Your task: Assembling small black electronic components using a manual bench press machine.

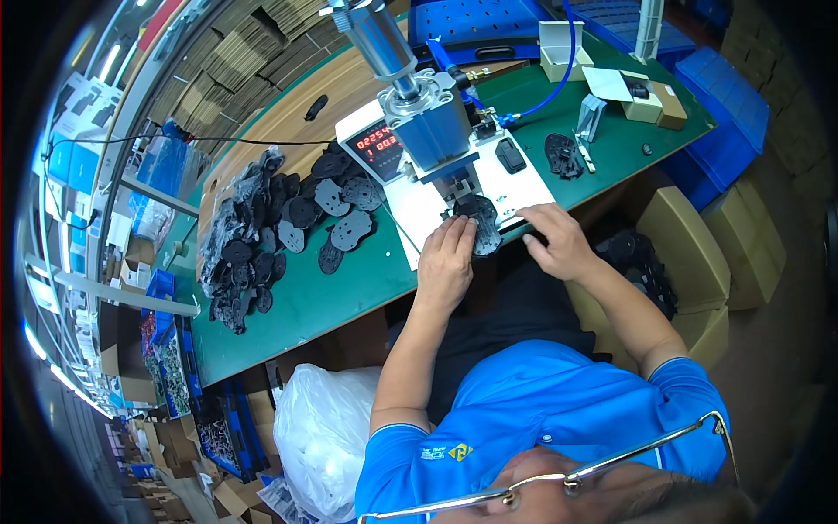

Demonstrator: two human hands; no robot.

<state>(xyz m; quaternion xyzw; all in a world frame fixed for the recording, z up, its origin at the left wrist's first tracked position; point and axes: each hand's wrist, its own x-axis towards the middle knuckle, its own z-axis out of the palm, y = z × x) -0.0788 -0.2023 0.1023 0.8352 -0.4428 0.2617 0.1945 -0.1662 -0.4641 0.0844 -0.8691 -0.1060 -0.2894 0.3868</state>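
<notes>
My left hand (446, 260) rests on the white base plate (419, 214) of a small pneumatic press (419, 113), its fingertips holding a flat black plastic part (480, 223) under the press head. My right hand (554, 237) lies at the plate's front right edge, fingers on the same black part's right side. A heap of similar flat black parts (279, 218) is spread on the green table (340, 288) to the left of the press, some still in clear plastic bags.
A few black parts (563, 155) and small white boxes (559, 48) lie right of the press. Blue crates (724, 105) and cardboard boxes (720, 253) stand at the right, one box holding black parts (642, 266). A white plastic bag (323, 437) sits below the table edge.
</notes>
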